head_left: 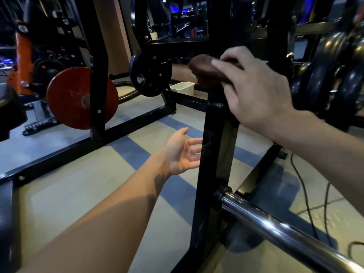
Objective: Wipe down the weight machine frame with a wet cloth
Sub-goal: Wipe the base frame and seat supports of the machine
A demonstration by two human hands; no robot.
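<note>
White tub point(182, 88) (contents unseen) beyond cloth-holding right hand point(256, 99).

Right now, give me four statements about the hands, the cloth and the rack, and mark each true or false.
1. The right hand holds a brown cloth on top of the black upright post. True.
2. The left hand grips the chrome bar. False: it is open, palm up, beside the post, holding nothing.
3. A red weight plate hangs on the frame to the left. True.
4. The white tub sits on the post. False: it sits on the floor beyond the frame.
</note>
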